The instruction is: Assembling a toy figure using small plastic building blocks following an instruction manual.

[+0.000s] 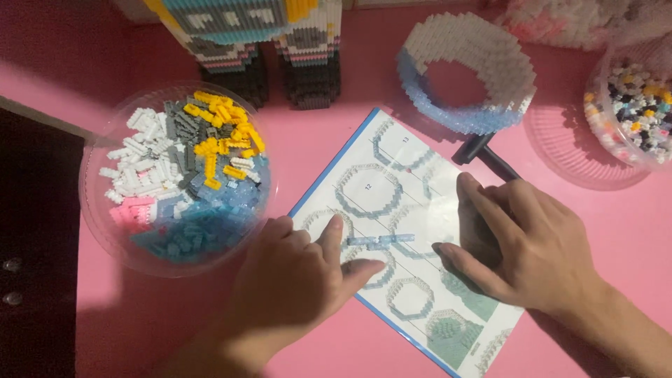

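Note:
An instruction sheet (371, 189) with printed ring diagrams lies on the pink table. A short strip of pale blue tiny bricks (381, 240) rests on it between my hands. My left hand (294, 276) pinches the strip's left end with thumb and forefinger. My right hand (521, 241) lies on the sheet's right side, thumb tip near the strip's right end, and a black tool (483, 152) sticks out from under its fingers.
A clear round bowl (94, 213) at left holds white, grey, yellow, pink and blue bricks. A white-and-blue brick ring (469, 66) stands at the back. A built figure's legs (280, 63) and a second bowl of mixed bricks (633, 112) are nearby.

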